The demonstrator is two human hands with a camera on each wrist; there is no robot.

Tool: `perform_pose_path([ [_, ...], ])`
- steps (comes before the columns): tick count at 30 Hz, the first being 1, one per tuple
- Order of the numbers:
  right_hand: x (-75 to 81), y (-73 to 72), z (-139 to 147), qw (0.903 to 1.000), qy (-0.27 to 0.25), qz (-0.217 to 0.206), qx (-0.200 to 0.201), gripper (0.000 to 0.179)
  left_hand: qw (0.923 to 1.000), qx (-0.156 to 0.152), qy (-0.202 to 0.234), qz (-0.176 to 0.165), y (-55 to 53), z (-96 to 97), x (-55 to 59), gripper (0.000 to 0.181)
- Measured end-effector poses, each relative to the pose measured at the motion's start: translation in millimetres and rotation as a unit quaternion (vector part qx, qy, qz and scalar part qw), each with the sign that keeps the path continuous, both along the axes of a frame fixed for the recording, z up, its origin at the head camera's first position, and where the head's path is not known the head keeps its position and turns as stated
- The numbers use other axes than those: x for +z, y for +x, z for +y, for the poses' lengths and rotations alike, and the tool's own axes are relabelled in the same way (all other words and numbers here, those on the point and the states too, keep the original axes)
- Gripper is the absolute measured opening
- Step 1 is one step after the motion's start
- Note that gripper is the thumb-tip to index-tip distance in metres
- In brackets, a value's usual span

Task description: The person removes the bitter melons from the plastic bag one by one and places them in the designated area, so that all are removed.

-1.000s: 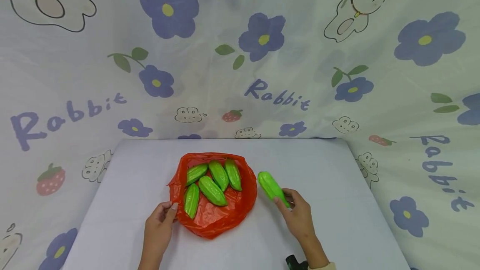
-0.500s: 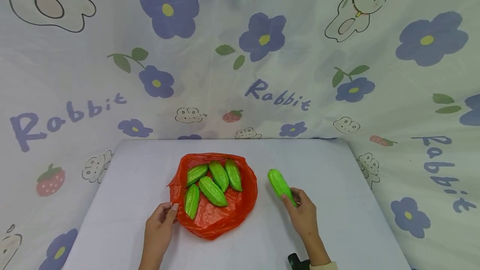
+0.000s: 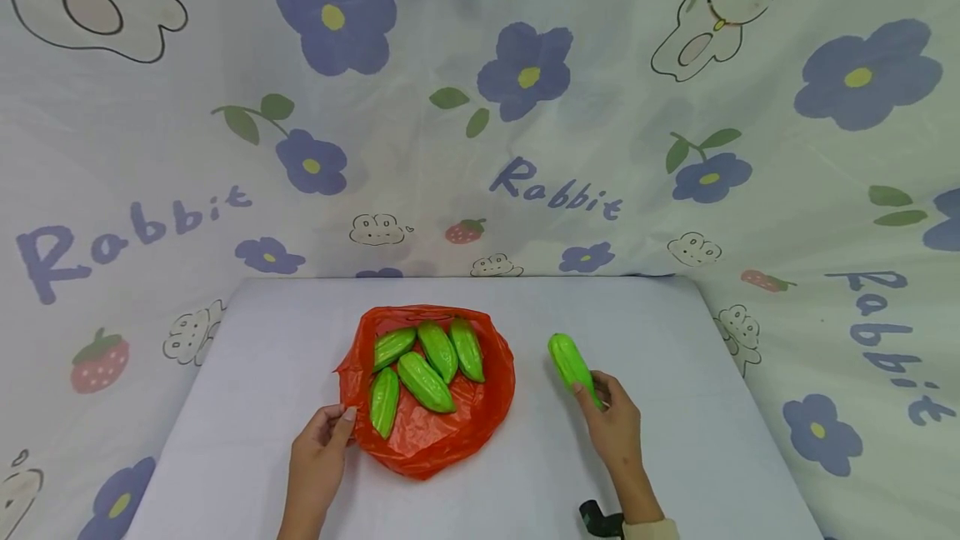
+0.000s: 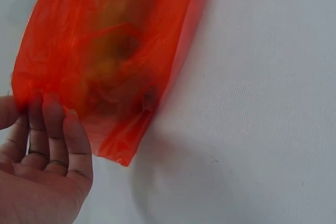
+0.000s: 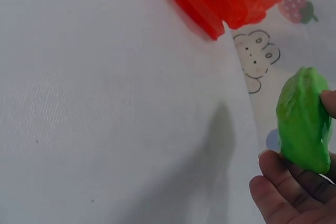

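The left hand (image 3: pixel 318 444) pinches a red plastic bag (image 3: pixel 422 461) at its 8 o'clock, while over the white tabletop (image 3: pixel 652 340), at the bag's 3 o'clock, the right hand (image 3: pixel 617 423) holds a ridged green gourd (image 3: pixel 570 362), the bag's rim (image 3: pixel 502 382) separating it from five bagged gourds (image 3: pixel 425 382), the held one's long axis pointing toward 11 o'clock.

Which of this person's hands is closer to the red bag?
The left. The left hand pinches the near-left edge of the bag; the right hand is apart from it, off to its right, with a green vegetable in its grip.
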State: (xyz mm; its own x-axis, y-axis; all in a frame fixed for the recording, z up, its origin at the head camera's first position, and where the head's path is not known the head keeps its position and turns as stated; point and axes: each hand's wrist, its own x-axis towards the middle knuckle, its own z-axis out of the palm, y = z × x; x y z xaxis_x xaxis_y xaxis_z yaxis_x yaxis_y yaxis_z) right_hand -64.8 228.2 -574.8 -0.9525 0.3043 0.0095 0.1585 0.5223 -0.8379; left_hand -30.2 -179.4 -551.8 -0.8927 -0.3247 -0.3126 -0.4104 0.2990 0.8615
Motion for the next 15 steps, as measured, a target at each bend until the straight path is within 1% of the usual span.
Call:
perform_pose_path([
  [9, -4.4, -5.4, 1.0, 1.0000, -0.006, -0.005, 0.005, 0.045, 1.0000, 0.006, -0.003, 0.000, 0.4, -0.1, -2.2, 0.043],
  [15, -8.9, -9.8, -0.8, 0.9998, 0.002, -0.019, 0.007, 0.046, 1.0000, 0.003, 0.001, 0.000, 0.6, 0.3, -0.9, 0.045],
])
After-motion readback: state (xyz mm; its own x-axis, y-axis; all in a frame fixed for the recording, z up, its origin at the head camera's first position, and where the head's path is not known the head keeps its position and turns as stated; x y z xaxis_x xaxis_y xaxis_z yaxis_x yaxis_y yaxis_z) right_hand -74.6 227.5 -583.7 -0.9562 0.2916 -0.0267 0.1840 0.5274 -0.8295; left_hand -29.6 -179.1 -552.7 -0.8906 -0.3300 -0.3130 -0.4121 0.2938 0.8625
